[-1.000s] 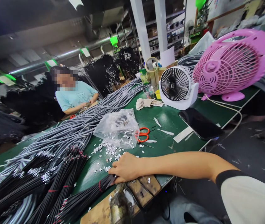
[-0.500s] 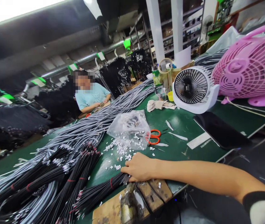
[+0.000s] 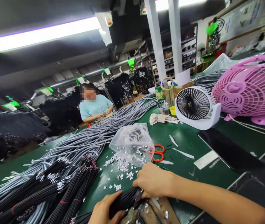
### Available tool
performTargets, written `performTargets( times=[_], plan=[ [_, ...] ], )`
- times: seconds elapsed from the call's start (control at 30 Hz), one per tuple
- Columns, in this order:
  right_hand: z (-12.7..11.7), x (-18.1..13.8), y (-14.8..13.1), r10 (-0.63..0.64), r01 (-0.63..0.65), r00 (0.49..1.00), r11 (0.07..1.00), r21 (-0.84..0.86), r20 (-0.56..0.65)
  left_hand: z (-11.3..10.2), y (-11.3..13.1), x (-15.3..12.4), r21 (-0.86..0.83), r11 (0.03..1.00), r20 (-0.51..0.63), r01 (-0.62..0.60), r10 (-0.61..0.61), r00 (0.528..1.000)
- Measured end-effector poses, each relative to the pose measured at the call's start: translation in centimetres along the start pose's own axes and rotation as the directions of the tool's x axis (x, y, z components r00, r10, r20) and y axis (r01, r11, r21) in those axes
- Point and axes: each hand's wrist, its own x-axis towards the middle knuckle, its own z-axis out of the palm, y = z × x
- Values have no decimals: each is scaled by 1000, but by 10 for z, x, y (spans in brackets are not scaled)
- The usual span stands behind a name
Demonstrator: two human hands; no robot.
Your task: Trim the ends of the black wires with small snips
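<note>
My left hand [image 3: 104, 210] is closed around a bundle of black wires [image 3: 125, 199] at the bottom edge of the view. My right hand [image 3: 154, 182] is closed on the same bundle at its right end, fingers curled over the wire tips. The bundle lies over a worn wooden fixture [image 3: 151, 211] at the near edge of the green table [image 3: 183, 143]. Small white loose pieces [image 3: 120, 166] are scattered just beyond my hands, beside a clear plastic bag [image 3: 133, 143] holding more of them.
Heaps of grey and black wires [image 3: 71, 155] cover the table's left half. Orange-handled scissors [image 3: 157, 152], a black phone [image 3: 227, 152], a white fan [image 3: 194, 105] and a pink fan [image 3: 249, 88] sit to the right. Another person [image 3: 95, 107] works at the far side.
My left hand has come into view and taken hold of the black wire bundle. My right hand has lifted from resting flat and closed on the bundle's end. The view tilted upward.
</note>
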Motion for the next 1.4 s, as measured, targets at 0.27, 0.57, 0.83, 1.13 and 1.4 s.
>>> performTargets(
  times=[0.27,0.57,0.83,1.13,1.4],
  plan=[
    [-15,-1,14,296,-273,922,954,122,-250,-2,28,37,-71,990,269,-121,136,953],
    [10,5,21,405,-240,842,873,425,-356,19,8,33,-294,956,-59,6,-25,998],
    [16,13,7,359,-118,885,789,603,-296,14,10,27,-371,928,-153,23,-85,985],
    [16,10,2,181,-166,983,774,611,37,18,10,20,-480,875,-321,63,-242,916],
    [17,12,2,413,-114,872,694,711,-263,20,18,20,-627,761,-275,168,-419,865]
  ],
)
